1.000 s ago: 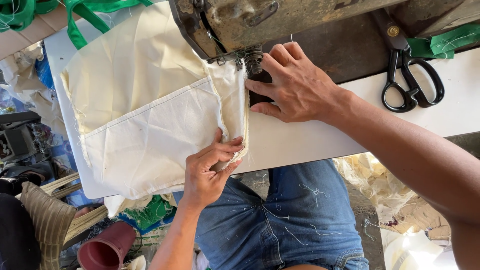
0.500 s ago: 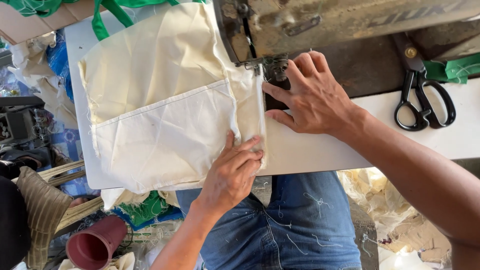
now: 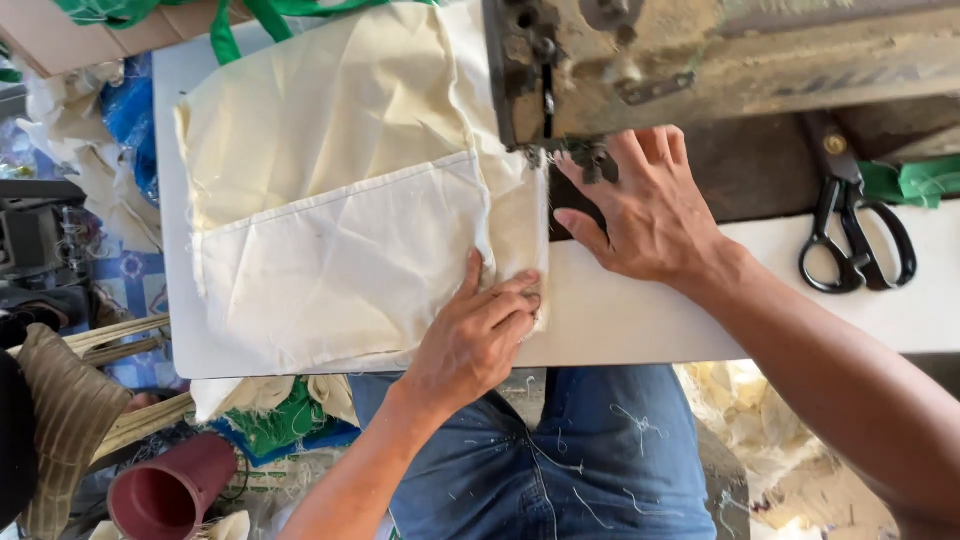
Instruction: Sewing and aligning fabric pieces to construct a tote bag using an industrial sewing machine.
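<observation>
Left hand (image 3: 478,330) pins cream cloth (image 3: 340,230) edge | right hand (image 3: 645,205) beside needle

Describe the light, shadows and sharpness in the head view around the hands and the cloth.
Head view: soft daylight, no glare; the cream cloth shows gentle crease shading; the left hand and right hand are sharp, casting short shadows; the sewing machine is dim underneath; floor clutter is softer.
</observation>
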